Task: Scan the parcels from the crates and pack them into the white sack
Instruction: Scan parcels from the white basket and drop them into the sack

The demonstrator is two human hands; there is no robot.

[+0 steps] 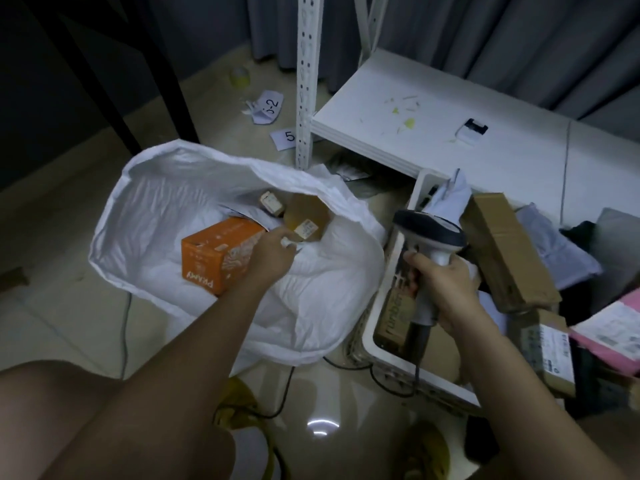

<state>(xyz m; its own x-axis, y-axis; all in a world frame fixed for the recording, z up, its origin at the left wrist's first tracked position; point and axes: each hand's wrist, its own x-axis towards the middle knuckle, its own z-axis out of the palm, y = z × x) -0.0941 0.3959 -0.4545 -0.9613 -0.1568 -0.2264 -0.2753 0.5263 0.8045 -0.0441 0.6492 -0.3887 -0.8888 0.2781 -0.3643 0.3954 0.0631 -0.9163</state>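
Over the open mouth of the white sack (pixel 149 209), the left hand (pixel 273 252) reaches in with its fingers curled round something small and white, too blurred to name, probably to settle a parcel among those already packed. Beside it, the right hand (pixel 446 289) grips the handle of the barcode scanner (pixel 427 237), held upright with its head toward the crate, likely kept ready for the next label. Inside the sack lie an orange box (pixel 216 258), a brown parcel (pixel 306 216) with a label, and a small carton (pixel 272 202). Right of the sack stands a white crate (pixel 420 195) with more goods, a long brown box (pixel 509 251) leaning across it, and a pink parcel (pixel 613 323) further right. Behind is a low white shelf (pixel 433 133), and numbered paper slips (pixel 268 107) lie on the floor.
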